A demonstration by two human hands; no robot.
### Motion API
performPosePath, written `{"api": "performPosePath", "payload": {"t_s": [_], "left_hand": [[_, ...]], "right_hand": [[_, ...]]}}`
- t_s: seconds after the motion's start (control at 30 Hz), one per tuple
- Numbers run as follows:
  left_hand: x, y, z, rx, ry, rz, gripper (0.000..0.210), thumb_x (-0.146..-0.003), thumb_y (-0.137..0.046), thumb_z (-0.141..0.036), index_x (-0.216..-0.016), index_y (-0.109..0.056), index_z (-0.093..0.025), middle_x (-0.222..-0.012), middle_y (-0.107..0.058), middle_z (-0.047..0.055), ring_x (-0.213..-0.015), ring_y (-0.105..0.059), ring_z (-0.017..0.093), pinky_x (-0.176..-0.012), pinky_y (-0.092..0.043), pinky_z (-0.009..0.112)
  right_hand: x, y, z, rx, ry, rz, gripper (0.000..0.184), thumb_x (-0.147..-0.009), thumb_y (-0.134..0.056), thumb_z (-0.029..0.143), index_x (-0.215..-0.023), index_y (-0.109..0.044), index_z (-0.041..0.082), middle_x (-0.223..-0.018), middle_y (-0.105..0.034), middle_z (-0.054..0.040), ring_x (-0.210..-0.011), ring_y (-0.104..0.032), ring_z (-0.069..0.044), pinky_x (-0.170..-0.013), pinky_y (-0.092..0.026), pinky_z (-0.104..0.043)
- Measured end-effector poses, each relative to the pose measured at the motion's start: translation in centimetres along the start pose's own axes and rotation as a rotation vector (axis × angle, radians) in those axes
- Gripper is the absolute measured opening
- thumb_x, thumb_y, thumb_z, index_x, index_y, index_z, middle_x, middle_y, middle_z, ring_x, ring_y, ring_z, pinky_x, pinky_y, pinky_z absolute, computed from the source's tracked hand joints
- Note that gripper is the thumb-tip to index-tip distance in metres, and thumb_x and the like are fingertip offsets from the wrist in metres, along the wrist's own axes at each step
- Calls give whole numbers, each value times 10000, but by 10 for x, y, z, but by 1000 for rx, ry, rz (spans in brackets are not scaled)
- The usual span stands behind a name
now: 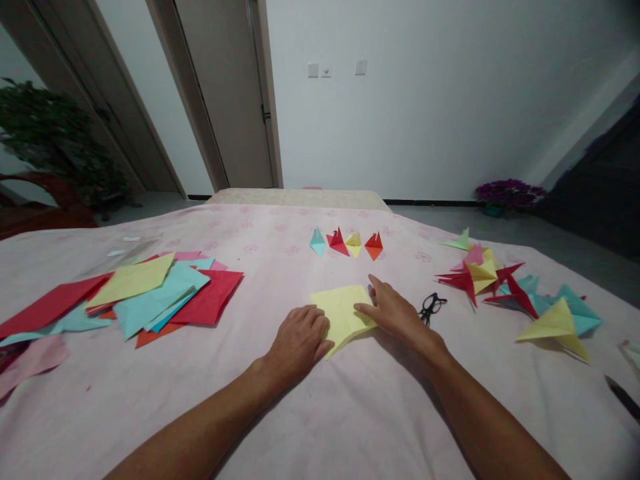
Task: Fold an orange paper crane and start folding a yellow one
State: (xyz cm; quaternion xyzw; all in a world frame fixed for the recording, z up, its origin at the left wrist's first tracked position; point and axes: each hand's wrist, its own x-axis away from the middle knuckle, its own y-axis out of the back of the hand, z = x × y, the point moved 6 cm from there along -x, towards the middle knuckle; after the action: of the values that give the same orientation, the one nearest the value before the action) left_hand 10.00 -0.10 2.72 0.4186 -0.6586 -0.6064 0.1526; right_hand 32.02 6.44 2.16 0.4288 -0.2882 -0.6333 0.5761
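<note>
A yellow sheet of paper (344,312) lies in front of me, with creases across it and its lower edge bowed up. My left hand (300,337) holds its left side, the fingers curled and the thumb at the lower edge. At the right side, my right hand (395,310) has its thumb on top of the sheet. The index finger stretches past the upper right corner; the other fingers are hidden. Close by on the right are black scissors (431,305), partly behind my right wrist.
Several small folded paper cranes (337,241) stand in a row beyond the sheet. Coloured paper (160,300) is heaped on the left. More folded paper shapes (555,327) are piled on the right, near a dark pointed object (623,397). A pink-patterned cloth (270,280) covers the table.
</note>
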Motion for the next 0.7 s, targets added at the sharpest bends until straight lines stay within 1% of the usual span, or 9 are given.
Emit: {"api": "performPosePath", "payload": {"t_s": [0.03,0.1,0.17,0.27,0.33,0.4,0.5,0.57,0.7], "left_hand": [[0,-2,-2,18,-12,13,210,-888,-625,-320,-1054,-541,-223,-1211,-604,81,-1190,-514,267,-1004,-422,429],[0,-5,-3,45,-27,33,203,-903,-599,-293,-1081,-537,-219,-1248,-591,88,-1184,-524,258,-998,-430,416],[-1,-6,-3,58,-33,38,240,-911,-585,-287,-1135,-534,-218,-1281,-576,93,-1205,-513,257,-1015,-421,417],[-2,-6,-2,61,-45,46,331,-917,-577,-301,-1234,-515,-232,-1340,-546,93,-1251,-483,265,-1045,-401,429],[-2,-7,-1,56,-62,63,367,-921,-571,-314,-1274,-505,-240,-1376,-523,94,-1273,-470,273,-1057,-393,436],[-2,-8,-1,53,-83,81,393,-925,-567,-340,-1301,-501,-248,-1405,-504,100,-1298,-454,287,-1063,-386,449],[-1,-9,-3,71,-121,104,416,-926,-562,-397,-1317,-503,-268,-1422,-496,101,-1334,-430,298,-1072,-374,459],[-1,-9,-5,89,-147,119,422,-924,-557,-437,-1313,-510,-279,-1430,-494,96,-1349,-419,301,-1083,-363,461],[-2,-8,-7,114,-175,138,452,-910,-559,-492,-1308,-520,-283,-1438,-490,99,-1376,-392,320,-1095,-348,478]], "right_hand": [[0,-5,-2,-27,-4,-1,833,-716,-741,461,-1435,-430,179,-1106,-645,-120,-931,-623,-237,-733,-450,-297],[-1,-13,-8,-130,-64,36,914,-673,-769,411,-1462,-375,172,-1087,-635,-105,-872,-626,-212,-696,-463,-284],[-2,-19,-16,-283,-166,115,941,-651,-768,352,-1467,-344,149,-1046,-634,-91,-779,-629,-186,-615,-468,-267],[-3,-22,-20,-509,-293,231,940,-620,-762,273,-1445,-346,100,-887,-643,-40,-653,-614,-163,-515,-447,-246],[-3,-21,-17,-612,-329,261,889,-600,-769,248,-1396,-406,89,-789,-642,-8,-607,-605,-155,-495,-440,-239],[-3,-20,-12,-708,-348,260,780,-590,-777,234,-1305,-493,101,-762,-664,-11,-604,-621,-160,-509,-462,-245],[-5,-22,-4,-884,-377,250,616,-593,-789,239,-1161,-572,137,-821,-720,-57,-646,-671,-191,-565,-524,-279],[-6,-25,1,-979,-393,269,558,-592,-797,246,-1105,-598,156,-862,-741,-76,-676,-694,-214,-594,-551,-302],[-7,-28,5,-975,-388,335,460,-577,-802,246,-1004,-657,156,-872,-756,-77,-683,-702,-225,-594,-556,-301]]}}
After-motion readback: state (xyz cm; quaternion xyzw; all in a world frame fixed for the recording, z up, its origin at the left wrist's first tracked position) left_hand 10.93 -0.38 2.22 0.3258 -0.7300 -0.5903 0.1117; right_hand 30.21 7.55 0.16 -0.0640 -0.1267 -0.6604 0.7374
